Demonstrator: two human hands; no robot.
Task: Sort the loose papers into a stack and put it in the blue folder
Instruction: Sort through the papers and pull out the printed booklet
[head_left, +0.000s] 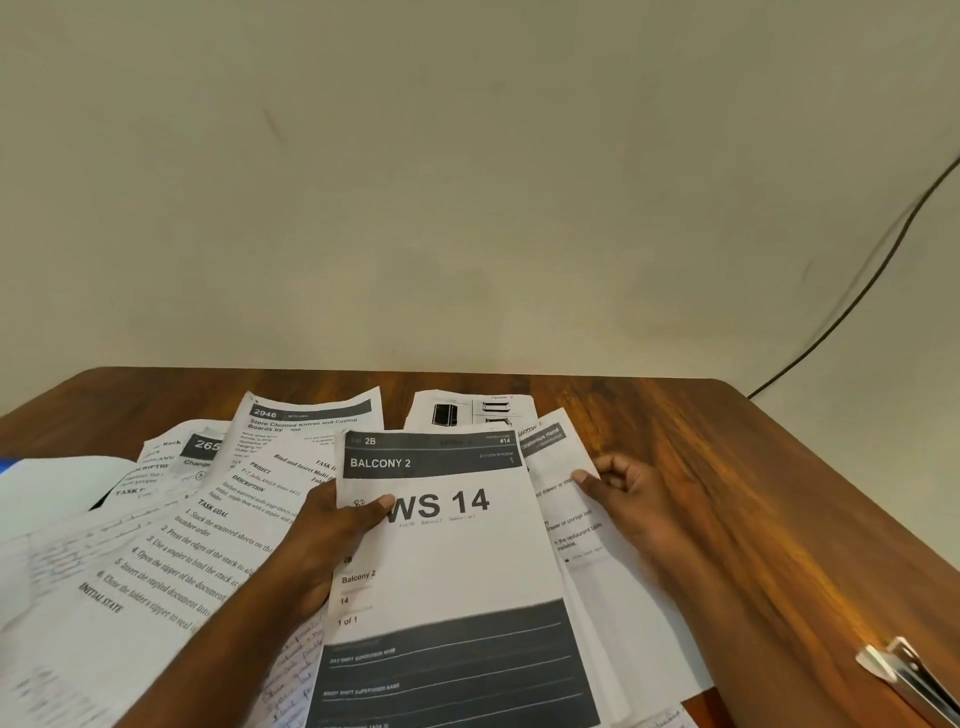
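Loose printed sheets lie fanned across the wooden table (727, 467). My left hand (332, 525) pinches the left edge of the "WS 14 / Balcony 2" sheet (467, 561), thumb on top, holding it over the pile. My right hand (623, 493) pinches the right edge of the sheet under it (566, 499), fingers curled. A task-description sheet (197, 545) and a "2946" sheet (306, 421) lie to the left. A sliver of the blue folder (6, 465) shows at the far left edge, mostly covered by paper.
A metal stapler (909, 675) lies near the table's front right edge. A drawing sheet (472, 410) sits at the back of the pile. A black cable (852, 296) runs down the wall at the right. Bare wood shows on the table's right side.
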